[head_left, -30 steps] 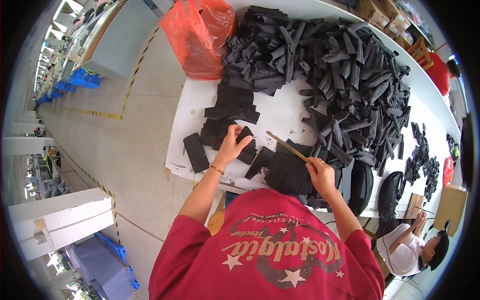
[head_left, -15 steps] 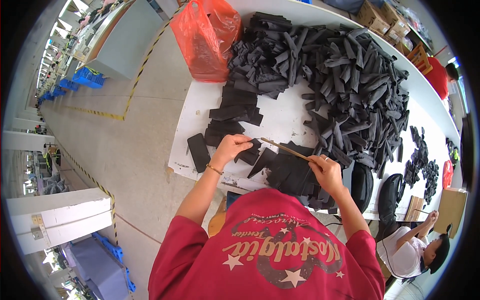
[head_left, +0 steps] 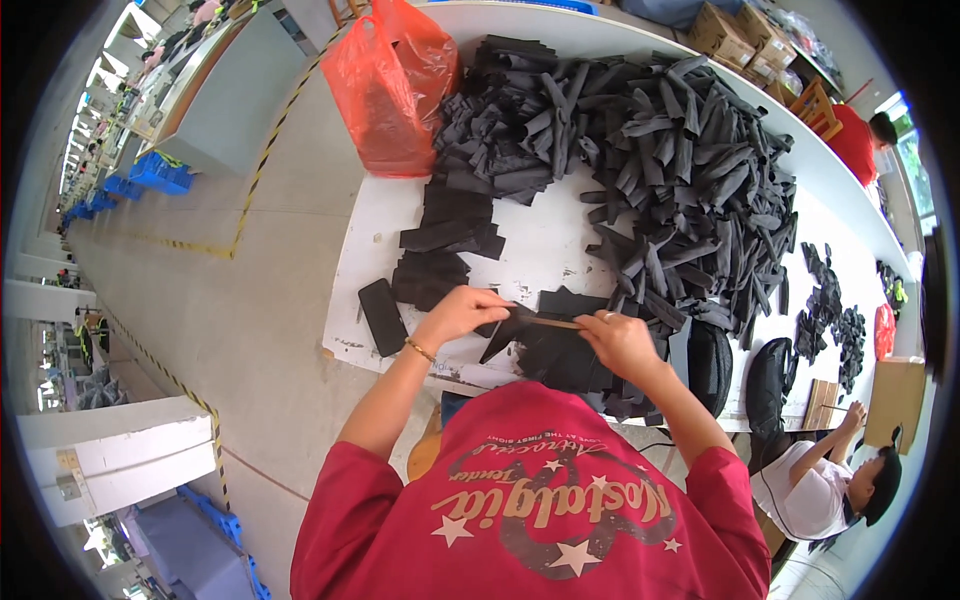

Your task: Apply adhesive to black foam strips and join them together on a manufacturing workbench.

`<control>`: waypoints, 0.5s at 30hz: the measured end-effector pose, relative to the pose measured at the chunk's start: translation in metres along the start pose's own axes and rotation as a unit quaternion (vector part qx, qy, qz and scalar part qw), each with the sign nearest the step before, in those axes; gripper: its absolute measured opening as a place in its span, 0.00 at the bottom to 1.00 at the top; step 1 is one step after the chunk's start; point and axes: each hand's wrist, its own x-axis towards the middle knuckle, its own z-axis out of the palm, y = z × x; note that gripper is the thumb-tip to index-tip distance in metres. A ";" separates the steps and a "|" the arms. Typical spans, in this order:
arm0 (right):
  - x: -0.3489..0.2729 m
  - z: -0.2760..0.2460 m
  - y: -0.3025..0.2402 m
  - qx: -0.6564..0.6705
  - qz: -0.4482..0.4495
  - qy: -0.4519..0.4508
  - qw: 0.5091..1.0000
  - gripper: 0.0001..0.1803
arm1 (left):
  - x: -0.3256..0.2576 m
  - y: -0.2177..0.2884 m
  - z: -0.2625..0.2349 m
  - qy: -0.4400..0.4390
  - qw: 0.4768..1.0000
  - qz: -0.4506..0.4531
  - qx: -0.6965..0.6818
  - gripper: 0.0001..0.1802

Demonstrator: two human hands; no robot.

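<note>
My left hand grips a flat black piece just above the white table near its front edge. My right hand holds a thin tan stick whose tip lies on that black piece. The two hands are close together, nearly touching. Under and beside them lie flat black cut pieces. A small stack of black pieces and a single black strip lie to the left of my left hand.
A big heap of black strips covers the far and right part of the table. An orange plastic bag hangs at the far left corner. Black shoe-like shapes lie right. Another person sits at lower right.
My left hand lifted off the flat pieces and moved right, closing on a black piece. My right hand brought the stick down toward it, so both hands now meet.
</note>
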 end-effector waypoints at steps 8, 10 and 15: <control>0.013 0.051 -0.022 0.429 0.256 -0.055 0.864 0.07 | -0.008 0.093 0.034 0.438 0.810 0.302 0.247 0.32; 0.012 0.058 -0.028 0.469 0.244 -0.054 0.847 0.08 | -0.019 0.054 0.034 0.436 0.870 0.183 -0.136 0.44; 0.024 0.078 -0.051 0.452 0.203 -0.034 0.868 0.05 | 0.011 -0.005 0.082 0.238 0.680 0.047 -0.692 0.18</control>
